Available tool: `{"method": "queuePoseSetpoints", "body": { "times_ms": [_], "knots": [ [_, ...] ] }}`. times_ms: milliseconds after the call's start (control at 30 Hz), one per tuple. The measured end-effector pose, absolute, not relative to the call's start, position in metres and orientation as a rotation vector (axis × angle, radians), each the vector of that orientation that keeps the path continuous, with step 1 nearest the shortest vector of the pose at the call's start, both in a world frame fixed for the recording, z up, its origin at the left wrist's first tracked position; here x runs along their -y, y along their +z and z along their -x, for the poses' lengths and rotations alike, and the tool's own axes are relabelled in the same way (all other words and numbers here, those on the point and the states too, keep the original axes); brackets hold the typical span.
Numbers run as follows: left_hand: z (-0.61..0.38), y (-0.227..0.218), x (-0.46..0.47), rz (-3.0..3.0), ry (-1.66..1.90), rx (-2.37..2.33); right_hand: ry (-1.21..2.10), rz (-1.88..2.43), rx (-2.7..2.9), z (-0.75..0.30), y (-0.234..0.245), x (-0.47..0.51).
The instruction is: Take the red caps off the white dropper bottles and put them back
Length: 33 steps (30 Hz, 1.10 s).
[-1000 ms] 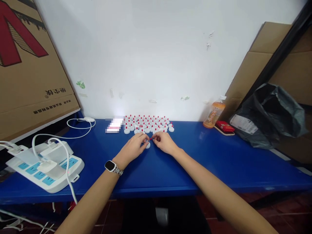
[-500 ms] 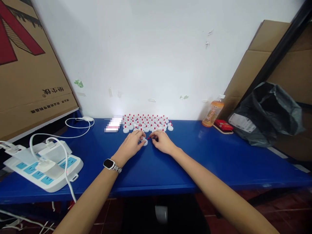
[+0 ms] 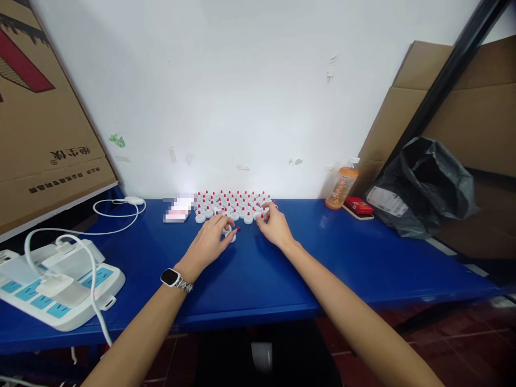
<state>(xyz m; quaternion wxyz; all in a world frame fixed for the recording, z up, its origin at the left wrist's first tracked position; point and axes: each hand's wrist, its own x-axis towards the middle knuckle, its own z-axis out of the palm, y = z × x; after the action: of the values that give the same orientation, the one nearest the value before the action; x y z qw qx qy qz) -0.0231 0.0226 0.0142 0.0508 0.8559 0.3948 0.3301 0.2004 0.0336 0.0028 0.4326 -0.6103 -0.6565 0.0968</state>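
Note:
Many small white round caps with red tips (image 3: 248, 216) stand in close rows on the blue table (image 3: 258, 285), against the wall. My left hand (image 3: 212, 239), with a watch on its wrist, has its fingers curled around a white cap (image 3: 233, 237) in front of the rows. A loose-looking red tip (image 3: 238, 229) shows just right of that cap. At the right end of the rows is my right hand (image 3: 276, 226), its thumb and fingers closed around a white cap with a red tip, partly hidden by the fingers.
A white power strip (image 3: 60, 317) with plugged chargers and cables lies on the left. A blurred lit phone-like thing (image 3: 179, 208) is beside the caps. On the right are an orange drink bottle (image 3: 342, 185), a red packet (image 3: 358, 206) on a phone, and a grey plastic bag (image 3: 427, 188).
My right hand has moved away from my left hand, right and back to the caps at the rows' right end. My left hand stays around its cap. The view has shifted slightly.

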Motion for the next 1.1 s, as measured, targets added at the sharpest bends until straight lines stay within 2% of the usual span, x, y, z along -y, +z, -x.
{"method": "queuePoseSetpoints", "body": {
  "times_ms": [233,433,567,667,800,867,1100],
  "knots": [
    [0.014,0.021,-0.011,-2.708,1.113,-1.133,0.394,1.313,1.628,-0.194,0.004,-0.03],
    [0.013,0.023,-0.008,-2.762,1.166,-1.129,0.903,0.868,1.464,-0.171,0.017,-0.017],
    [0.016,0.025,-0.009,-2.77,1.106,-1.166,1.058,0.847,1.42,-0.166,0.017,-0.015],
    [0.017,0.025,-0.008,-2.809,1.045,-1.174,0.951,0.947,1.505,-0.165,0.017,-0.01],
    [0.015,0.025,-0.005,-2.849,1.0,-1.125,0.599,1.064,1.766,-0.163,0.02,-0.001],
    [0.014,0.026,-0.004,-2.853,1.001,-1.068,0.57,1.055,1.786,-0.161,0.02,0.0],
    [0.013,0.036,0.002,-2.894,1.004,-0.999,1.233,0.944,1.364,-0.153,0.012,-0.009]
  ]
}}
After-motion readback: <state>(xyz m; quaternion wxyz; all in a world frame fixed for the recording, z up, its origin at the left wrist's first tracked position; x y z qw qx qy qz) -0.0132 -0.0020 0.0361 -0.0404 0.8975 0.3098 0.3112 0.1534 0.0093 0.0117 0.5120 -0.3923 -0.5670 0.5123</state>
